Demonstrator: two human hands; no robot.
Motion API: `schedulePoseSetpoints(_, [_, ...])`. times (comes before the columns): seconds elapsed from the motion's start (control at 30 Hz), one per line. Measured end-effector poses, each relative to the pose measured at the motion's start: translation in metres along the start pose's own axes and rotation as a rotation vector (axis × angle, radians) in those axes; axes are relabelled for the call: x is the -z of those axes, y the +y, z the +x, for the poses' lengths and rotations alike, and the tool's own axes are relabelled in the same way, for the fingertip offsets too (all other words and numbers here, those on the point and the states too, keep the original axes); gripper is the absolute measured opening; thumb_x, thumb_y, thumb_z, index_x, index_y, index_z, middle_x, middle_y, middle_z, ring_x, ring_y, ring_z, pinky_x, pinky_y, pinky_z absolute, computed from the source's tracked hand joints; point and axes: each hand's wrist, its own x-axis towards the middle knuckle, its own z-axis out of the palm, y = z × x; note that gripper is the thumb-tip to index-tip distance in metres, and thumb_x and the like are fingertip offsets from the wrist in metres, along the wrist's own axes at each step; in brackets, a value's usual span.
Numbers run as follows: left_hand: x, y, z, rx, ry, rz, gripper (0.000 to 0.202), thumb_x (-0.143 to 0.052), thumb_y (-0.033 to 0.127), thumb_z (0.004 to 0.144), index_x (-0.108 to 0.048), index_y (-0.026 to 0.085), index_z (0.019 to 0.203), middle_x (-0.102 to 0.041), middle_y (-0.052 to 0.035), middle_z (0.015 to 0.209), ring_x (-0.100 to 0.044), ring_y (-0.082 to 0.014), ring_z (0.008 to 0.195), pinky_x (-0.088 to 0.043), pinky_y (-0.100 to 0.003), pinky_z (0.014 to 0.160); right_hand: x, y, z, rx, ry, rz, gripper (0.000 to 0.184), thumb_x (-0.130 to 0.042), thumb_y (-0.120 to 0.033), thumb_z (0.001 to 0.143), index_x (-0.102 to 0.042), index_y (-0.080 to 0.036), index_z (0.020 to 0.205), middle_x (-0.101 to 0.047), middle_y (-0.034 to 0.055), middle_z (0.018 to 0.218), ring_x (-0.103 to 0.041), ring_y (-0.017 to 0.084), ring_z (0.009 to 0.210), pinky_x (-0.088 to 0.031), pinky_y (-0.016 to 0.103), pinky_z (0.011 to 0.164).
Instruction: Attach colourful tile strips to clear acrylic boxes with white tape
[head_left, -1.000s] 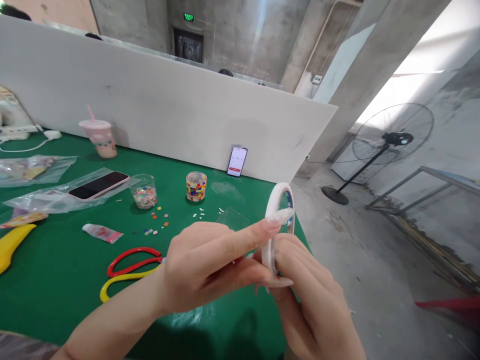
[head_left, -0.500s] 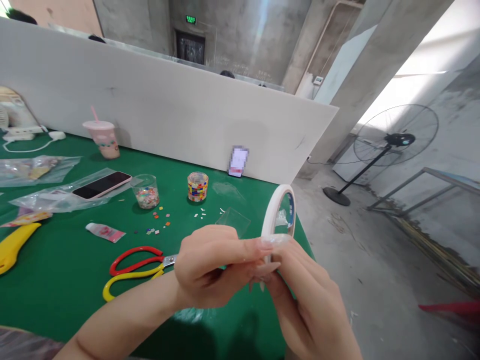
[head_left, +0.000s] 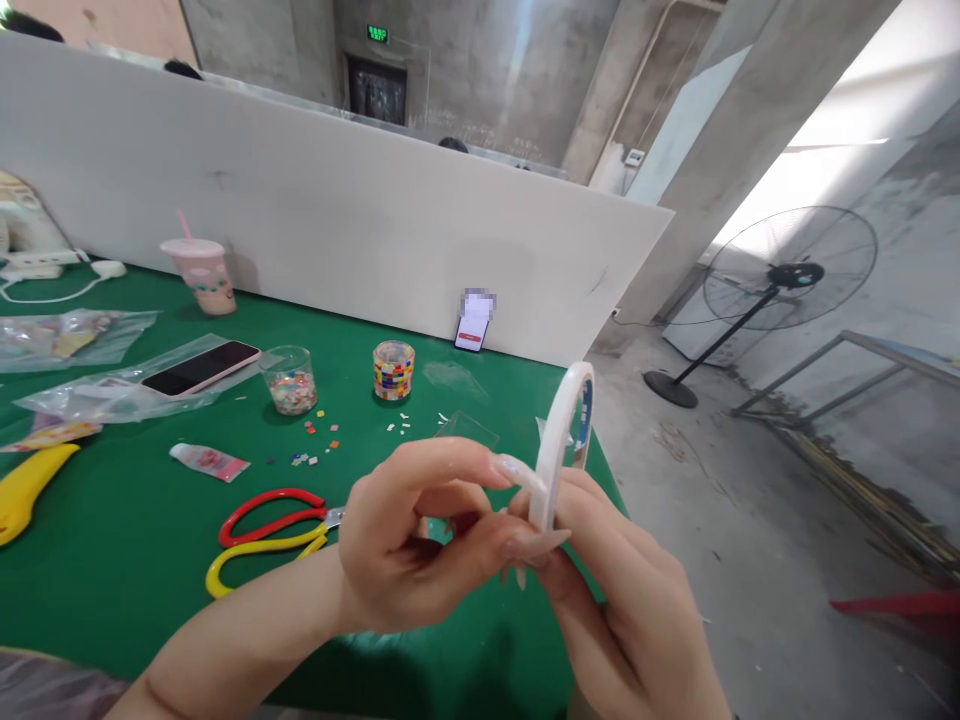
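A narrow white roll of tape (head_left: pixel 556 450), with blue print inside its core, stands on edge above the table near its right side. My right hand (head_left: pixel 619 590) grips the roll's lower part from the right. From the left, my left hand (head_left: pixel 431 535) pinches at the roll's near rim, its index nail on the outer face and its thumb lower down. Whether a loose tape end lies under the nails is too small to tell. Scissors (head_left: pixel 300 530) with one red and one yellow handle lie beside my left forearm, their blades mostly hidden.
On the green table (head_left: pixel 150 560) are a mosaic-covered cup (head_left: pixel 394 378), a clear cup of small tiles (head_left: pixel 291 388), scattered tiles, a small tube (head_left: pixel 209 462), a phone (head_left: pixel 201 369) and a pink drink cup (head_left: pixel 201 278). A lit phone (head_left: pixel 472 330) leans on the white partition (head_left: pixel 337 220).
My left index finger has lifted and curved away from the thumb, with its nail now on the roll's outer face. The roll has turned slightly and shifted a little to the right.
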Motion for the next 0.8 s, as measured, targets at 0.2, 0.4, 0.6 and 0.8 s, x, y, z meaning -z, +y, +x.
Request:
schedulePoseSetpoints(0.2, [-0.005,-0.006,-0.001,-0.062,0.032,-0.063,0.012,-0.067,0.018,0.105,-0.055,0.021,0.104,-0.060,0.0076,0.069,-0.058,-0.0046,0.038,-0.049,-0.011,0.037,0.001,0.000,-0.004,-0.023,-0.021,-0.014,0.022,-0.049,-0.007,0.098,-0.044,-0.025,0.087,-0.057,-0.0036,0.074,-0.058,0.013,0.069,-0.053,0.019,0.065])
schedulePoseSetpoints(0.4, [0.010,-0.008,0.007,-0.135,-0.075,-0.024,0.031,-0.079,0.004,0.090,-0.060,0.018,0.110,-0.056,0.0120,0.061,-0.052,-0.0023,0.036,-0.046,-0.009,0.038,0.001,0.003,-0.004,-0.023,-0.012,-0.023,0.022,-0.049,-0.008,0.101,-0.045,-0.026,0.088,-0.059,-0.0047,0.076,-0.058,0.012,0.070,-0.053,0.018,0.065])
schedulePoseSetpoints(0.6, [0.009,-0.003,0.007,-0.102,-0.065,-0.004,0.028,-0.075,-0.001,0.087,-0.061,0.018,0.102,-0.071,0.0066,0.073,-0.055,-0.0004,0.038,-0.043,-0.006,0.040,-0.001,0.003,-0.003,-0.028,-0.004,-0.029,0.020,-0.050,-0.007,0.099,-0.047,-0.026,0.091,-0.060,-0.0049,0.079,-0.059,0.012,0.074,-0.055,0.017,0.070])
schedulePoseSetpoints(0.8, [0.001,-0.001,0.002,0.016,-0.052,-0.112,0.030,-0.076,0.004,0.091,-0.057,0.024,0.104,-0.061,0.0108,0.065,-0.060,-0.0037,0.042,-0.048,-0.007,0.044,0.002,0.001,0.000,-0.036,0.014,-0.027,0.023,-0.051,-0.007,0.098,-0.045,-0.025,0.086,-0.059,-0.0051,0.075,-0.059,0.010,0.068,-0.054,0.016,0.064])
